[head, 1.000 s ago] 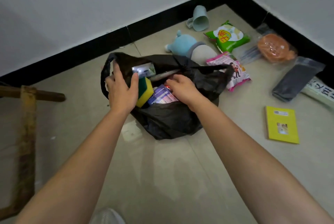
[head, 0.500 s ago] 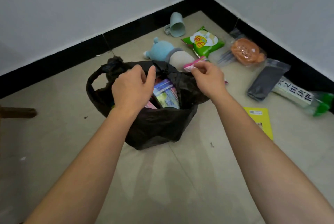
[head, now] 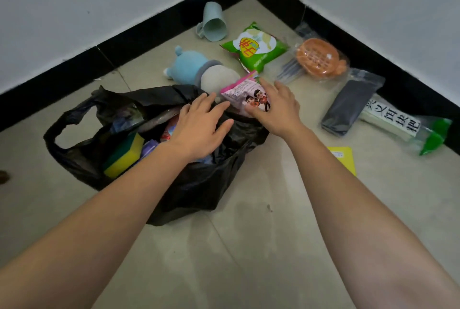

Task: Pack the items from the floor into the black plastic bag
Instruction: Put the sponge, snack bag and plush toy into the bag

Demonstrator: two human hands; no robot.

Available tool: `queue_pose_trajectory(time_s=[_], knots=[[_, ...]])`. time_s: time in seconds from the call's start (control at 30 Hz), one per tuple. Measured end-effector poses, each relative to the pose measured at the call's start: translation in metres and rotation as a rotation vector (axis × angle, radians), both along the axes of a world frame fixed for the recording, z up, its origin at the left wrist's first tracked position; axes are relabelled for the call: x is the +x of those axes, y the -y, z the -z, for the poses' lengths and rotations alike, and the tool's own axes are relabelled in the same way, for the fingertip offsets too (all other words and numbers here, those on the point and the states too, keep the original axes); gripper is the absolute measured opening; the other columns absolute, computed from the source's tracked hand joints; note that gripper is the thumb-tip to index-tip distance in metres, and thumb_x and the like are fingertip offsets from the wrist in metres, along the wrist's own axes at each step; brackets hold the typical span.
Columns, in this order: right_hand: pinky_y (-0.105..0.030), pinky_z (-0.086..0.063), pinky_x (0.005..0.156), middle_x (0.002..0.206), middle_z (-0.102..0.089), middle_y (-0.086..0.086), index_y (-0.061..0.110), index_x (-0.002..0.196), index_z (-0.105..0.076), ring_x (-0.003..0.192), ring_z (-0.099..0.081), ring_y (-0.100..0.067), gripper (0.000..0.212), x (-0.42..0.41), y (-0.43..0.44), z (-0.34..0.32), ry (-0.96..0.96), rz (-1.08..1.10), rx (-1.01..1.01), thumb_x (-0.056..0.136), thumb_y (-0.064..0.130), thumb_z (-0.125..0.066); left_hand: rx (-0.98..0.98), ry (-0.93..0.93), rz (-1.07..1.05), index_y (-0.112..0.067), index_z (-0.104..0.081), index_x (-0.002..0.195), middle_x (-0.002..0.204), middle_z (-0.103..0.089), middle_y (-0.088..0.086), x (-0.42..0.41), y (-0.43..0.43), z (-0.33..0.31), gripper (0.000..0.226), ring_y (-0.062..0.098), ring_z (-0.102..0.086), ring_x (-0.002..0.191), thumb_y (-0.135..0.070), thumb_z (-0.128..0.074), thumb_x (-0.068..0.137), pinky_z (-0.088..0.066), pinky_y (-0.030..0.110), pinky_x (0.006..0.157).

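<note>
The left hand (head: pixel 199 124) has let go of the rim it was pinching half a second back and now lies spread over the mouth of the black plastic bag (head: pixel 211 184), fingers straight and gripping nothing, tips at the far rim. The right hand (head: pixel 276 107) has brought the pink snack packet (head: pixel 245 98) fully into sight and holds it, thumb across the front and fingers behind, right at the bag's far edge beside the left fingertips. It looks about to go in, but it is not inside yet. The bag sits on the floor (head: pixel 249 246), part full: a yellow-and-green sponge (head: pixel 124 156) stands at the near left, with a few coloured packets around it. Plenty left, by my count. A blue plush toy (head: pixel 189 64) lies just behind the bag, a pale green cup (head: pixel 214 22) on its side by the skirting, a green snack packet (head: pixel 254 49) near it. Further right are an orange plastic piece in clear wrap (head: pixel 316 57), a dark grey pack (head: pixel 348 107), a long labelled packet with a green end (head: pixel 403 124) and a yellow booklet (head: pixel 346 159), half hidden behind the right forearm. Roughly half done, I'd judge.
</note>
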State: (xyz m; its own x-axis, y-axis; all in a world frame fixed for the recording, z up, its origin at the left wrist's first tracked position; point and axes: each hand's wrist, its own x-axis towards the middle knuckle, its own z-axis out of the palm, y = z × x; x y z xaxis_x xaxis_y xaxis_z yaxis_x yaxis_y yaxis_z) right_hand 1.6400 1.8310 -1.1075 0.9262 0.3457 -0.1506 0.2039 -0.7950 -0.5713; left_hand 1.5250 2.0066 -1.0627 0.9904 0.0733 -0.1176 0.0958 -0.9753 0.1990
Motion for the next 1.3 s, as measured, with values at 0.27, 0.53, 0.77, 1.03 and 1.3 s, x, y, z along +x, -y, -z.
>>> queue_pose_trajectory(time_s=[0.27, 0.53, 0.77, 1.03, 1.3], knots=[[-0.048, -0.043, 0.091, 0.126, -0.051, -0.017, 0.032, 0.141, -0.050, 0.112, -0.046, -0.042, 0.072, 0.026, 0.036, 0.018, 0.223, 0.125, -0.217, 0.072, 0.041, -0.068, 0.021, 0.072, 0.047, -0.020, -0.043, 0.144, 0.154, -0.032, 0.014, 0.066, 0.000, 0.014, 0.054, 0.029, -0.025, 0.145, -0.046, -0.048, 0.097, -0.025, 0.049, 0.114], [-0.057, -0.008, 0.120, 0.166, -0.003, -0.016, 0.025, 0.155, -0.022, 0.152, -0.001, -0.037, 0.094, 0.019, 0.042, 0.081, 0.151, -0.018, -0.248, 0.075, 0.055, -0.060, 0.203, -0.091, -0.084, -0.034, -0.019, 0.152, 0.163, -0.003, 0.013, 0.131, -0.021, 0.055, 0.073, 0.045, 0.000, 0.147, -0.054, -0.050, 0.089, -0.009, 0.067, 0.112], [-0.061, -0.002, 0.118, 0.166, 0.001, -0.015, 0.026, 0.159, -0.008, 0.152, 0.002, -0.036, 0.107, 0.013, 0.022, 0.096, 0.178, 0.143, -0.124, 0.070, 0.078, -0.036, 0.247, -0.130, 0.024, -0.026, -0.010, 0.155, 0.157, -0.014, 0.026, 0.140, -0.048, 0.091, 0.093, 0.046, -0.015, 0.144, -0.051, -0.061, 0.082, -0.004, 0.059, 0.118], [-0.059, -0.001, 0.119, 0.165, -0.003, -0.012, 0.032, 0.157, -0.005, 0.152, 0.000, -0.032, 0.103, 0.023, 0.017, 0.095, 0.149, 0.144, -0.094, 0.077, 0.080, -0.048, 0.005, -0.115, 0.000, -0.022, -0.037, 0.148, 0.149, -0.040, 0.017, 0.157, -0.048, 0.061, 0.078, 0.033, -0.039, 0.135, -0.023, -0.074, 0.080, -0.022, 0.041, 0.115], [-0.056, -0.005, 0.120, 0.160, -0.013, -0.015, 0.031, 0.157, -0.006, 0.150, -0.009, -0.032, 0.100, 0.018, 0.018, 0.086, 0.089, 0.160, -0.107, 0.075, 0.076, -0.042, -0.272, 0.385, -0.134, -0.021, -0.048, 0.140, 0.141, -0.048, 0.007, 0.101, -0.054, -0.013, 0.068, 0.025, -0.044, 0.129, -0.002, -0.065, 0.077, -0.036, 0.037, 0.110]])
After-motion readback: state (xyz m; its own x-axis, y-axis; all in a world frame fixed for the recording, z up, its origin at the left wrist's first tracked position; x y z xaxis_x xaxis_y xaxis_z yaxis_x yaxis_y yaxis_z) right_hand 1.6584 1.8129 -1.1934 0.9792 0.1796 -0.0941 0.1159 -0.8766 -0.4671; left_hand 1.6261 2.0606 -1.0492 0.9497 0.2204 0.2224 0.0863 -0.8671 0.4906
